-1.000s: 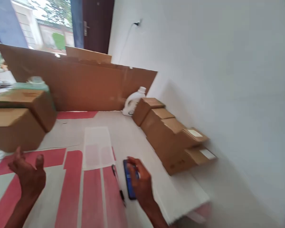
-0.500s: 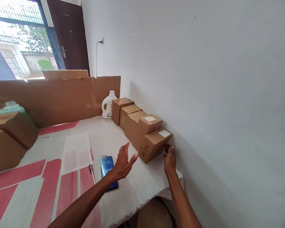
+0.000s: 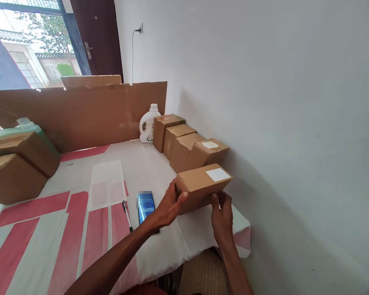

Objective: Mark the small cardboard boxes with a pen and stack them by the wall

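Left hand [image 3: 169,207] and right hand [image 3: 222,217] clasp the labelled box [image 3: 203,186] from opposite ends.

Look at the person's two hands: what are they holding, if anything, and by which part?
Both hold the small cardboard box with the white label: left hand on its near left end, right hand under its near right edge.

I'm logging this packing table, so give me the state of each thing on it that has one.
Labelled box: closed, gripped at both ends, apparently lifted.
Left hand: closed on the box's left end.
Right hand: closed on its near right corner.
Row of boxes: closed, against the wall.
White jug: upright, capped.
Phone: flat, screen lit.
Pen: lying flat.
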Tool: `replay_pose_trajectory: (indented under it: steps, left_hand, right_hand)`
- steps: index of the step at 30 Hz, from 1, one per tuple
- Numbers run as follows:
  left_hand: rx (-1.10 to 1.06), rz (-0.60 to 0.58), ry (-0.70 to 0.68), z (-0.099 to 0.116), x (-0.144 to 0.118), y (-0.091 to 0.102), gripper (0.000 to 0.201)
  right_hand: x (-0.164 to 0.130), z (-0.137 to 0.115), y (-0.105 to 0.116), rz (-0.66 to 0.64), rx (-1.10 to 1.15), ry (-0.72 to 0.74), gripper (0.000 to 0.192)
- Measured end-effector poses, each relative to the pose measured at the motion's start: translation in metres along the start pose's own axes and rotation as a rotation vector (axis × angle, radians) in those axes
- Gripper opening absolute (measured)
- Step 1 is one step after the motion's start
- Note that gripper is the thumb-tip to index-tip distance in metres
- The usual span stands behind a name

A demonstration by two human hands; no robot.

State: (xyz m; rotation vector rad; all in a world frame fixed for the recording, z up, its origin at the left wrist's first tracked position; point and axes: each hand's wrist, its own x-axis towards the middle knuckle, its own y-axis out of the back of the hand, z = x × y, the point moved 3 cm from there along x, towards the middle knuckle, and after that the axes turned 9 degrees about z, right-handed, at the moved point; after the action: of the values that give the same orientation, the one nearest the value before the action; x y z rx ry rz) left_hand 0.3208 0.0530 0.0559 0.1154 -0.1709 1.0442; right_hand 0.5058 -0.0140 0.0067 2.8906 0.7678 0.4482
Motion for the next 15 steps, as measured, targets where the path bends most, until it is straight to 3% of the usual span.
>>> replay_pose_trajectory:
  steps: [4,7,9,12,15]
  left_hand:
    - [0.150,0.156,0.004,0.037,-0.066,0.090,0.079]
    - [0.290,0.415,0.050,0.053,-0.131,0.165,0.077]
    - [0.337,0.615,0.059,0.053,-0.177,0.204,0.079]
    - [0.333,0.850,0.082,0.037,-0.238,0.240,0.084]
    - [0.263,0.946,0.172,0.009,-0.278,0.249,0.083]
  right_hand:
    - [-0.068,-0.063,-0.035,-0.236,0.165,-0.009,0.060]
    - [-0.130,-0.092,-0.081,-0.470,0.295,0.015,0.056]
    - [-0.175,-0.097,-0.112,-0.602,0.331,0.051,0.054]
    - [-0.236,-0.083,-0.151,-0.749,0.353,0.097,0.051]
    - [-0.272,-0.058,-0.172,-0.855,0.320,0.106,0.052]
